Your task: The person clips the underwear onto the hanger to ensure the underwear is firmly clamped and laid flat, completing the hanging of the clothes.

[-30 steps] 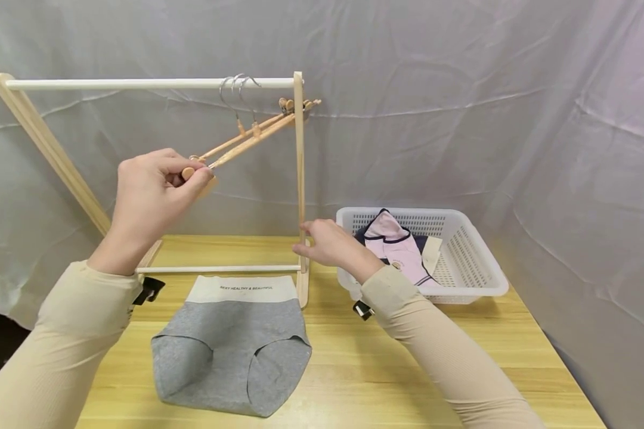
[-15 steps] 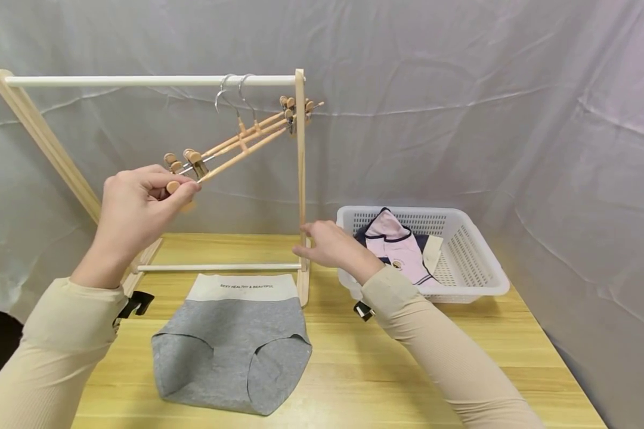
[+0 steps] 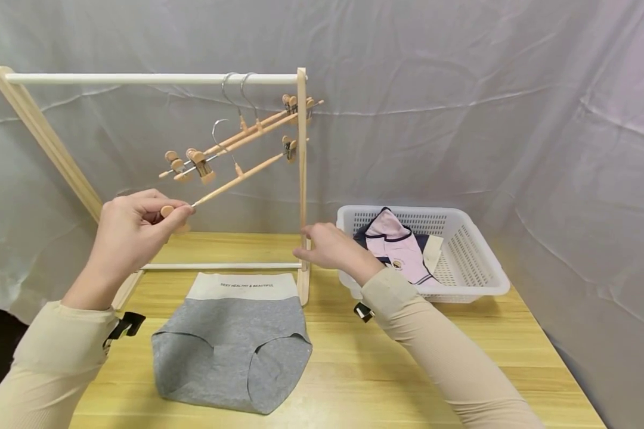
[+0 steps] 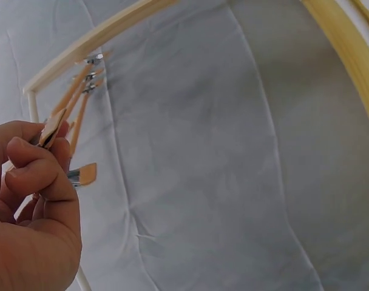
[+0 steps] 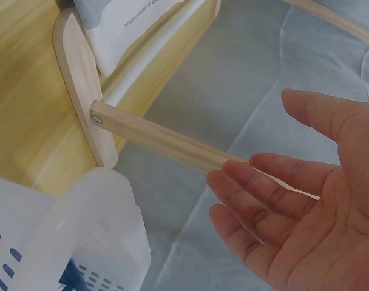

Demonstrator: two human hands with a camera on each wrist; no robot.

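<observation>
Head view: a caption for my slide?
Left hand holds a clip hanger off the top rail, right hand at the wooden upright, gray underwear on the table.

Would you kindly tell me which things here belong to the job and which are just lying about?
Job: hanger in the left hand; rack; probably the grey briefs.

Not in use, apparently: two hung hangers; basket; pink garment inside.

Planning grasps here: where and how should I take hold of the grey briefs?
I'd pinch the white waistband at both ends, coming down from above. The grey briefs lie spread on the table, with the waistband as a straight edge toward the rack. Its right end is beside the rack's foot, so a sideways approach there looks tight.
</observation>
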